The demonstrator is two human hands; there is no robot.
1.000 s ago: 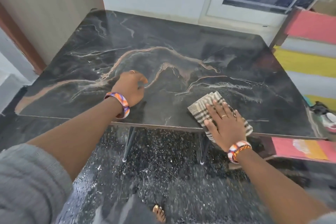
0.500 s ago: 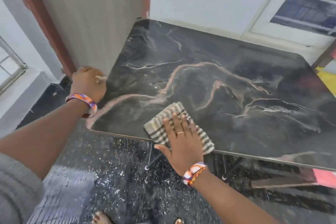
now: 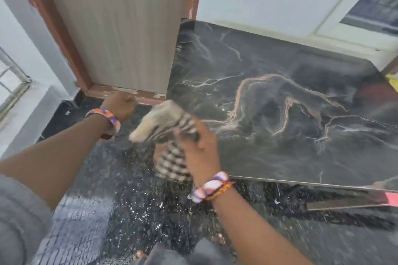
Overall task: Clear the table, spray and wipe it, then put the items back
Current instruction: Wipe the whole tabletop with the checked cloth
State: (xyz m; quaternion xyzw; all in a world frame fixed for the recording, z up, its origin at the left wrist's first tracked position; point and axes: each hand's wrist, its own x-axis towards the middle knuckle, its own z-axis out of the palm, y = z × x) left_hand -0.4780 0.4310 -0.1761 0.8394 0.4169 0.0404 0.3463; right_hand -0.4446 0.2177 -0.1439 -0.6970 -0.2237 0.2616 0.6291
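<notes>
The dark marble-pattern table (image 3: 280,97) fills the right half of the head view, with nothing standing on it. My right hand (image 3: 200,150) grips the striped cloth (image 3: 165,127) at the table's near left corner. The cloth is lifted and bunched, and part of it hangs below the table edge. My left hand (image 3: 119,104) is off the table to the left, above the floor, curled into a loose fist. I cannot see anything in that fist.
A wood-grain door (image 3: 120,28) in a red-brown frame stands close to the table's left side. The floor (image 3: 129,200) is black speckled tile. A white wall and a window run behind the table. A pink and yellow object shows at the right edge.
My right hand slid the cloth left along the near edge, then lifted it off the corner, bunched. My left hand left the tabletop and moved out past the table's left side.
</notes>
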